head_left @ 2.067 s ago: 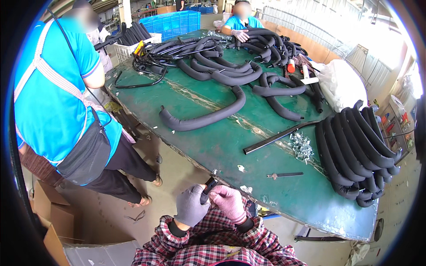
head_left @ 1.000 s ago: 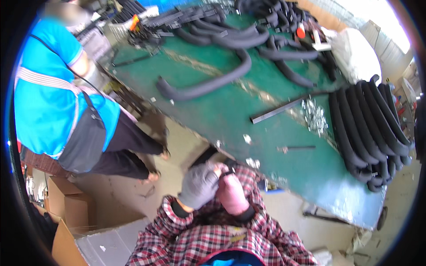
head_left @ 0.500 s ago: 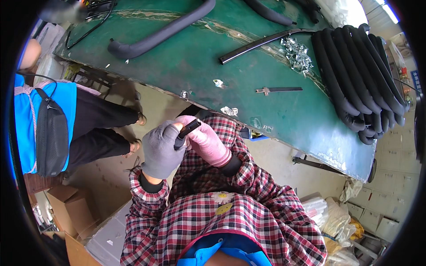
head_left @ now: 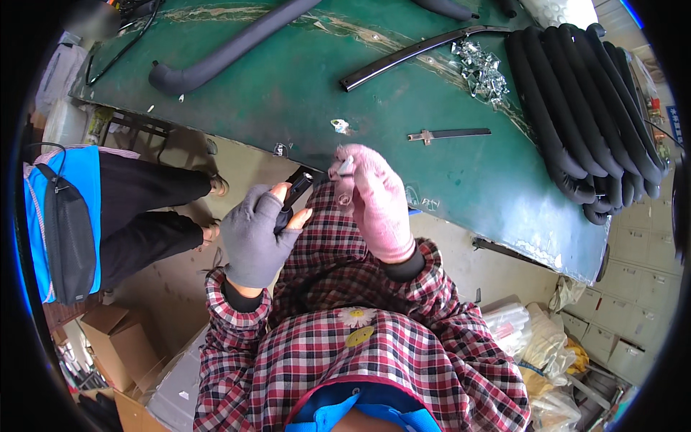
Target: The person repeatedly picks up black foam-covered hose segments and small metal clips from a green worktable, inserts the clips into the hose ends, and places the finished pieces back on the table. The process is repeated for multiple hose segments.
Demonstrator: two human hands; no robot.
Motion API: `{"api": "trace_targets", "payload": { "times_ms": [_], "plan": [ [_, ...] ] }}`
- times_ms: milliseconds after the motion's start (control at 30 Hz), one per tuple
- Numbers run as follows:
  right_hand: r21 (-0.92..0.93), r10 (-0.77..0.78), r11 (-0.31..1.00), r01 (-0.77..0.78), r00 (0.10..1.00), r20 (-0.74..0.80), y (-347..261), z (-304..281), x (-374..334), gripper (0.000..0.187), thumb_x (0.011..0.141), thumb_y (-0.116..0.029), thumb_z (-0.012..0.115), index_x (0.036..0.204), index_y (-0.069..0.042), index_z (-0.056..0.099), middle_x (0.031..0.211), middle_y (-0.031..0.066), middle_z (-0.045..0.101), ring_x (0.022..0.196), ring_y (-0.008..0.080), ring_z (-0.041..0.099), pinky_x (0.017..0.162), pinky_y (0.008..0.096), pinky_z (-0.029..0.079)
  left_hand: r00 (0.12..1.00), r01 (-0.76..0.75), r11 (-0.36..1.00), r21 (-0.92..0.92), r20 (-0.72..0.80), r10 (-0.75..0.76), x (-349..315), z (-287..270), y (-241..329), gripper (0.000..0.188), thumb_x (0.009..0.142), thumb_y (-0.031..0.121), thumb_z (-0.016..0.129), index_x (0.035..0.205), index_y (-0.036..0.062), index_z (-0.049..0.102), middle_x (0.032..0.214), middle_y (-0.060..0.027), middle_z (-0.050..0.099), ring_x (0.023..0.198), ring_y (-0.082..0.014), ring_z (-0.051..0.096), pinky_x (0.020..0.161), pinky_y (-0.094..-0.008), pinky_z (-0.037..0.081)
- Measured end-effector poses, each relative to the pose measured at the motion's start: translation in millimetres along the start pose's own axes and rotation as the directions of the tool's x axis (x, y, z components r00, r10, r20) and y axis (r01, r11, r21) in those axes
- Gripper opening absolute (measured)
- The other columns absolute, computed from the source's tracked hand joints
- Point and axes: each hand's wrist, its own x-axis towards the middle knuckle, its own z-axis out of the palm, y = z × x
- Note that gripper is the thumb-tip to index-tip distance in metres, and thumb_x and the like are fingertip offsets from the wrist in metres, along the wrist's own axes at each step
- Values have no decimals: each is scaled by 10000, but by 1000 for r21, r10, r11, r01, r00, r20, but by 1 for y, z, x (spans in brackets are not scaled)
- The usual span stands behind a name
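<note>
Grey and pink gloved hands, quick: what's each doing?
Grey-gloved left hand: closed on a shiny black tube.
Pink-gloved right hand: too blurred to tell; perhaps pinching a small pale thing.

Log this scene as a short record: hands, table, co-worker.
Left hand: grey glove, gripping a black tube
Right hand: pink glove, apart from the tube; fingertips blurred, contents unclear
Table: green, worn
On table: padded tube, stacked padded tubes, small shiny pieces, thin dark strip
Co-worker: left side, dark trousers

The held tube (head_left: 298,188) looks glossy, the padded bundle (head_left: 576,101) matt.
</note>
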Motion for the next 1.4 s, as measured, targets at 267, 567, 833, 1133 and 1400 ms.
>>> {"api": "trace_targets", "payload": {
  "times_ms": [267, 567, 833, 1133, 1400],
  "plan": [
    [-90, 44, 995, -39, 998, 52, 13, 3, 8, 272, 985, -239, 690, 1148, -22, 695, 835, -52, 633, 657, 23, 497, 599, 203, 411, 998, -39, 988, 152, -48, 47, 0, 13, 13, 304, 858, 223, 750, 1118, 83, 676, 870, -73, 612, 689, -265, 639, 587, -378, 496],
    [164, 147, 975, -149, 989, 25, 14, 4, 4, 289, 972, -230, 676, 1172, -22, 657, 790, -59, 542, 638, 18, 430, 566, 183, 357, 998, -53, 974, 221, -18, 58, 7, 20, 14, 309, 859, 252, 742, 1116, 98, 671, 845, -51, 589, 681, -243, 627, 577, -368, 484],
    [515, 219, 808, -286, 957, 188, 7, 1, 1, 258, 979, -109, 606, 1189, 37, 574, 940, 43, 591, 659, 43, 482, 565, 165, 393, 991, -115, 961, 250, -39, 129, 11, 15, 19, 300, 856, 267, 738, 1095, 98, 673, 909, -54, 632, 711, -245, 651, 584, -368, 510],
    [439, 218, 859, -265, 964, 155, 10, -8, 0, 178, 980, -152, 633, 1091, -20, 589, 993, 12, 554, 679, 51, 455, 546, 171, 356, 988, -2, 978, 209, -152, 34, 6, 11, 13, 271, 841, 184, 764, 1072, 86, 662, 910, -81, 646, 703, -286, 664, 585, -387, 517],
    [320, 428, 822, -471, 881, 199, 43, 10, -4, 162, 1001, -264, 635, 1023, -106, 663, 743, -56, 548, 634, 50, 464, 568, 208, 346, 996, 87, 992, -95, -27, -90, 9, -3, 21, 292, 802, 95, 780, 1088, 79, 722, 838, -81, 642, 686, -274, 672, 615, -365, 521]
  ]
}}
